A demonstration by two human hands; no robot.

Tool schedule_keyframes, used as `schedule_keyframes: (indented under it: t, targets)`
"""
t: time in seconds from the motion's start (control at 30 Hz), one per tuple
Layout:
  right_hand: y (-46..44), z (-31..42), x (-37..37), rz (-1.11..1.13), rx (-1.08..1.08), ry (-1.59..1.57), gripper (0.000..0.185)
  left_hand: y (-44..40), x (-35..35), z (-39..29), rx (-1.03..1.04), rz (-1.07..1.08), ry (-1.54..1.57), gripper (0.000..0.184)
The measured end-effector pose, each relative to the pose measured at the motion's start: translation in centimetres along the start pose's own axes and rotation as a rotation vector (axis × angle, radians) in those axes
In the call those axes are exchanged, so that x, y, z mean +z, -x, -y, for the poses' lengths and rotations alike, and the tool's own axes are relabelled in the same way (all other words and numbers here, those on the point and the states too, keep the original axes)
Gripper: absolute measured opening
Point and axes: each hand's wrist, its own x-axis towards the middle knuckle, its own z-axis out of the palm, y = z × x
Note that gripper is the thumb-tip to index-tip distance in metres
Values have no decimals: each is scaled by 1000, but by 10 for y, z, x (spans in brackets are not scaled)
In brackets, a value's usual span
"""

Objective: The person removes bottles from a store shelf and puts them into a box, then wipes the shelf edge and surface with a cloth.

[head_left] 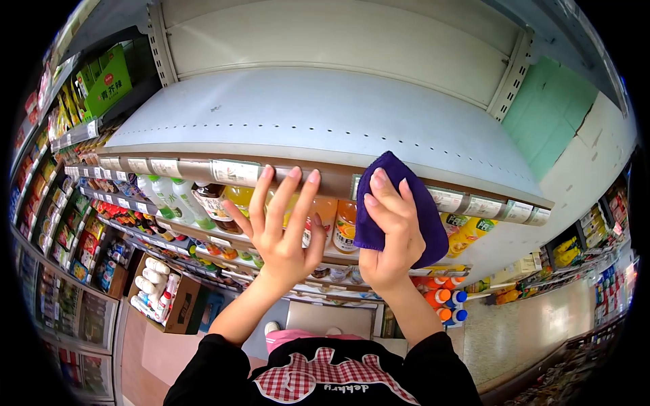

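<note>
My left hand (281,237) has its fingers spread, the tips resting on the brown label strip (332,181) along the shelf's front edge, just right of a paper price label (235,172). My right hand (389,233) grips a purple cloth (433,227) and presses it against the same strip, covering part of a label there. Above both hands extends the white metal shelf (305,101), with a row of small holes near its front. Drink bottles stand on the tier below, including an orange juice bottle (345,227) between my hands.
Snack shelves (74,230) line the left side, with a green carton (108,81) up high. On the floor stands a cardboard box (183,304) of white bottles. Orange- and blue-capped bottles (443,298) sit low at right. A painted wall (562,155) borders the shelf.
</note>
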Motion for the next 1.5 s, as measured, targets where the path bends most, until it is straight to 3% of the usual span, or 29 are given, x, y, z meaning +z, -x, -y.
schedule_keyframes:
  t: [0.43,0.57,0.67,0.83,1.27,1.5]
  targets:
    - [-8,33,48,-6,6,57,27,-15,-23,43,94,84,221,49]
    - [-6,38,55,25,19,83,23,-27,-34,78,99,25,94,44]
    - [-6,43,62,21,20,92,23,-30,-41,99,125,24,61,52]
    - [-8,52,78,21,23,80,23,-31,-46,116,184,33,51,51]
    - [-10,62,94,-29,37,120,18,-42,-44,115,168,19,115,38]
    - [-10,63,96,-44,38,130,16,-18,-38,113,194,62,117,50]
